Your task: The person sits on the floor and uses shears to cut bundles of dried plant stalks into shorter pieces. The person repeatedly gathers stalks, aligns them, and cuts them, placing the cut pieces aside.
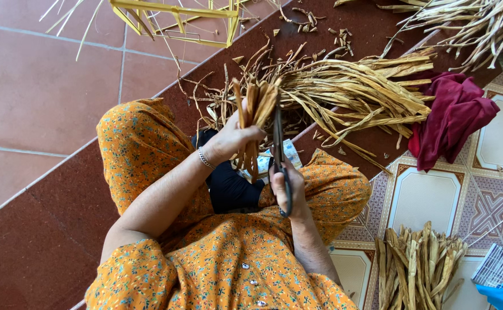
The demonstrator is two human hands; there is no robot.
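Hands (231, 138) w/ strips (254, 109), scissors (280, 158) part-hidden

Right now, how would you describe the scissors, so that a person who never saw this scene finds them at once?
Start at the orange floral dress of the seated person. Above the lap, the right hand grips the dark scissors. Among tan dried strips, they alone are slim and dark, the blades pointing up beside the bundle in the left hand.

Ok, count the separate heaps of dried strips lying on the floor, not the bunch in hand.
3. One large heap of dried strips ahead of the knees, one pile at top right, cut off by the frame, and one cut bundle at lower right. More may lie outside the view.
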